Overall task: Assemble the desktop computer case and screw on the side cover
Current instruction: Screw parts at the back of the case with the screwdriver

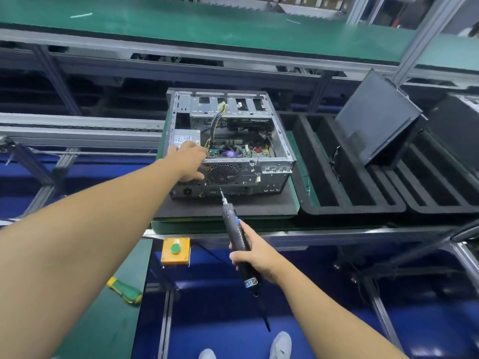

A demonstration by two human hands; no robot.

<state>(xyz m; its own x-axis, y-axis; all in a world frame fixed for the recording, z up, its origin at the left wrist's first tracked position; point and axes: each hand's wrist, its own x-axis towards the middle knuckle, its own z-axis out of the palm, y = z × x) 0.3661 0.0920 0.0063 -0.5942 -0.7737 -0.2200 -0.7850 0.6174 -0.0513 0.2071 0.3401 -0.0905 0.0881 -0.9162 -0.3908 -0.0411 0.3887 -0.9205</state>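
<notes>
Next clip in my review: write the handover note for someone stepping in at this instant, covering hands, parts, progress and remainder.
Left hand grips the rear top edge of the grey metal desktop computer case, which lies open side up on a black foam mat.
Right hand holds a black electric screwdriver, tip at the case's rear panel; contact unclear.
A dark flat panel, probably the side cover, leans in the black foam tray to the right.
Done: internals appear fitted.
Left: fit the cover, drive its screws.

Forearms (103, 229) bare down to left hand (190, 159), right hand (255, 251); pale grey shoes (281, 344), rounded toes.
</notes>
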